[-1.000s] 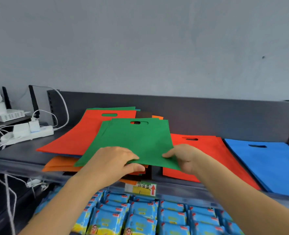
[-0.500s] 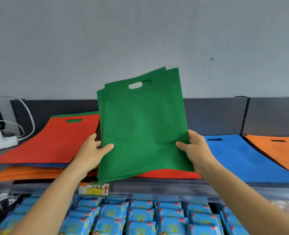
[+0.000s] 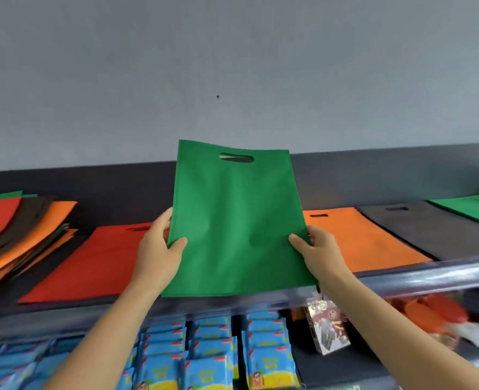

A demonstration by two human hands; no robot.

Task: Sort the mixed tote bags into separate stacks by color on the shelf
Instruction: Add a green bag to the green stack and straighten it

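Head view: green tote bag (image 3: pixel 232 220) upright at centre, over the shelf (image 3: pixel 429 274) front edge, pinched at its lower side edges by left hand (image 3: pixel 156 249) at 9 o'clock and right hand (image 3: pixel 317 251) at 3 o'clock. Carry toward the green stack (image 3: pixel 474 206) at 2 o'clock, past the orange stack (image 3: pixel 353 237) and black stack (image 3: pixel 429 229); lay flat, handle slot rearward, edges squared.

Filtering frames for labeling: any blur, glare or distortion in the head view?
Head view: green bag, left hand and right hand reasonably sharp; goods at lower right smeared; glare streak along the shelf rail; frame tilted, rail rising rightward; light flat, no hard shadows.
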